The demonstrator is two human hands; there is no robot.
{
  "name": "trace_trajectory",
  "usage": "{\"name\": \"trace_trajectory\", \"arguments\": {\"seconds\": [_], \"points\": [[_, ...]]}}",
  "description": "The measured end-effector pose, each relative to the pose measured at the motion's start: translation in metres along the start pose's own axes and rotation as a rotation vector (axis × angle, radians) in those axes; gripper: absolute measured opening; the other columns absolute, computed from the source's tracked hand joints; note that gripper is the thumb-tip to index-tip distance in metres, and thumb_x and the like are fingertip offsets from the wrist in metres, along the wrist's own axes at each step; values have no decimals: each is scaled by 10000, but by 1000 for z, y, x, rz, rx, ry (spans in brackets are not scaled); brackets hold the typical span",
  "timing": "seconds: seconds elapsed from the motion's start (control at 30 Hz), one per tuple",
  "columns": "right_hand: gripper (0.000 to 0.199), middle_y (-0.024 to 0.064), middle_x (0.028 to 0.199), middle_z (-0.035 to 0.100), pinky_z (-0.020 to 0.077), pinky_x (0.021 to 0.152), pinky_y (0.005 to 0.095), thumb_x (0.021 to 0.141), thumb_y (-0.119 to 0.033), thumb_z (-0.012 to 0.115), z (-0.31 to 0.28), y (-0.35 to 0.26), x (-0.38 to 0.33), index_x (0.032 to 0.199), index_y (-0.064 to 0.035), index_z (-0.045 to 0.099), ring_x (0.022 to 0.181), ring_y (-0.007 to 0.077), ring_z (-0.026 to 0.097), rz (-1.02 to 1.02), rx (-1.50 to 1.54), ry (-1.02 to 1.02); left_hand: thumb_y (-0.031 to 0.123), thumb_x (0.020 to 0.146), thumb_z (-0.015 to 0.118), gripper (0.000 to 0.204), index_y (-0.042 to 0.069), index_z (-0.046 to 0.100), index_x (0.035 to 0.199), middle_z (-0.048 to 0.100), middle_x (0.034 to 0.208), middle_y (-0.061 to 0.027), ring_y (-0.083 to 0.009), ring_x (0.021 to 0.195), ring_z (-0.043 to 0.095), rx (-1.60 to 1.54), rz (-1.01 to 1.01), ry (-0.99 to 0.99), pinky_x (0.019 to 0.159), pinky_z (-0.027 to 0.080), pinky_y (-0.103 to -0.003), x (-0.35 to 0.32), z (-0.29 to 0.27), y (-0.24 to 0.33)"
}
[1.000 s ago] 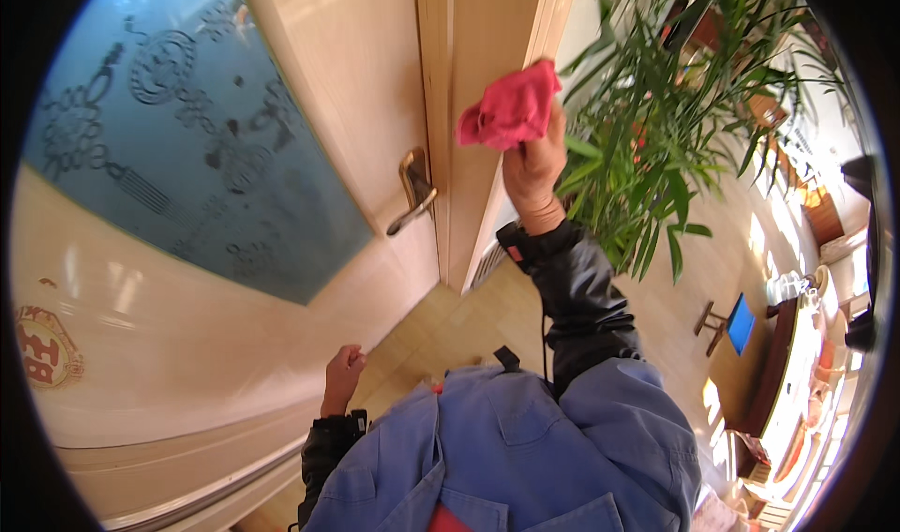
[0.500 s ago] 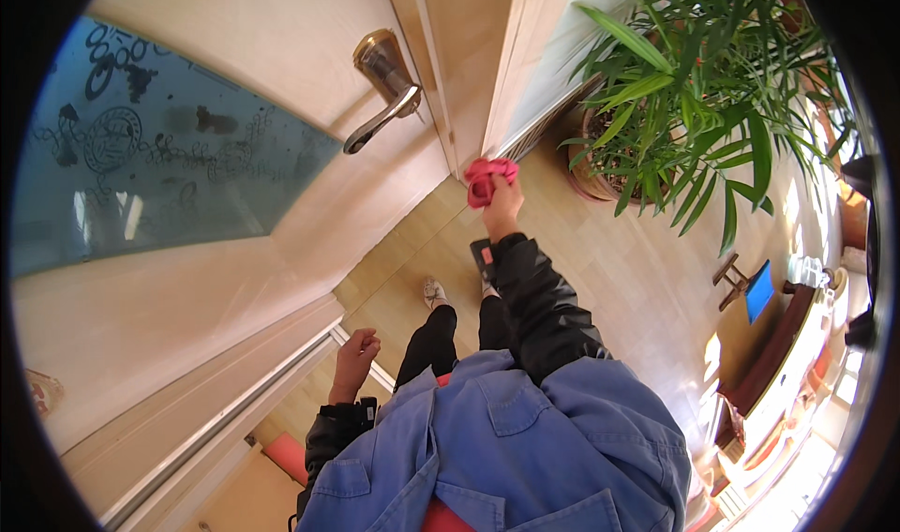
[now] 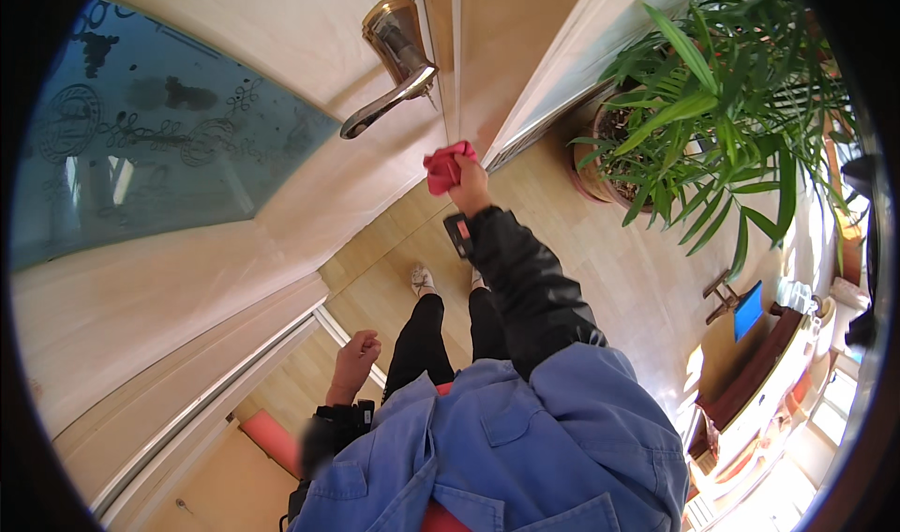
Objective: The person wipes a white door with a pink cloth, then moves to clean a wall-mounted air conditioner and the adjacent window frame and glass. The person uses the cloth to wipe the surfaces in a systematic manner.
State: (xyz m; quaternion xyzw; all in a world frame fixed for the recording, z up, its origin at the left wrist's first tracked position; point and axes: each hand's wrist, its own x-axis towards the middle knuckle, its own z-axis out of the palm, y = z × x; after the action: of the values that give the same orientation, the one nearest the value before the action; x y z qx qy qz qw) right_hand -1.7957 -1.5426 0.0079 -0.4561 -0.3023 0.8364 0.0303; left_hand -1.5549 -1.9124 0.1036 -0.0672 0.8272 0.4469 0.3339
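My right hand (image 3: 468,187) grips a crumpled red cloth (image 3: 444,167) and holds it against the edge of a pale wooden door (image 3: 281,54), just below its brass lever handle (image 3: 394,63). The arm is stretched forward in a black sleeve. My left hand (image 3: 355,360) hangs low by my side, curled into a loose fist with nothing in it, above the wooden floor (image 3: 394,279) and near a metal floor rail (image 3: 234,373). The door carries a blue frosted glass panel (image 3: 141,148) with dark ornaments.
A large potted palm (image 3: 694,110) stands on the floor to the right of the door. Further right are a small blue screen on a stand (image 3: 745,309) and a long wooden bench or counter (image 3: 759,382). My legs and shoes are below the cloth.
My right hand with the red cloth has come down the door edge from above the handle to below it. The view has tilted downward. My left hand stays low.
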Motion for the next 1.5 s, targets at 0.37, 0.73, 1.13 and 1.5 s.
{"name": "trace_trajectory", "arguments": {"seconds": [0.37,0.73,1.13,1.5], "points": [[229,125,1177,705,574,951,389,978,-96,607,-67,-9,-7,1188,-10,638,1072,244,695,-189,163,-281,108,929,699,308,25,652,1222,742,964,-79,-161,898,707,-31,-30,18,808,574,-314,6,0,-5],[237,137,1098,725,595,866,400,949,-71,602,-110,-11,128,1174,-34,665,953,289,727,-84,25,35,98,951,679,302,-18,645,1228,722,994,-72,-136,933,681,-76,-216,36,841,554,-292,-20,44,-8],[295,99,1201,700,589,891,388,959,-7,571,-96,31,40,1242,-32,652,1039,264,705,-78,-204,-312,103,941,680,309,-21,641,1222,734,972,-95,-159,914,697,-88,-283,-68,831,560,-307,-26,82,-70],[316,55,1199,643,457,929,433,821,-243,622,-42,15,90,1087,-158,769,1139,302,564,-1690,-2679,-203,153,915,685,313,4,658,1188,741,971,-135,-227,929,725,-149,-401,-1,853,565,-343,-82,60,-201]]}}
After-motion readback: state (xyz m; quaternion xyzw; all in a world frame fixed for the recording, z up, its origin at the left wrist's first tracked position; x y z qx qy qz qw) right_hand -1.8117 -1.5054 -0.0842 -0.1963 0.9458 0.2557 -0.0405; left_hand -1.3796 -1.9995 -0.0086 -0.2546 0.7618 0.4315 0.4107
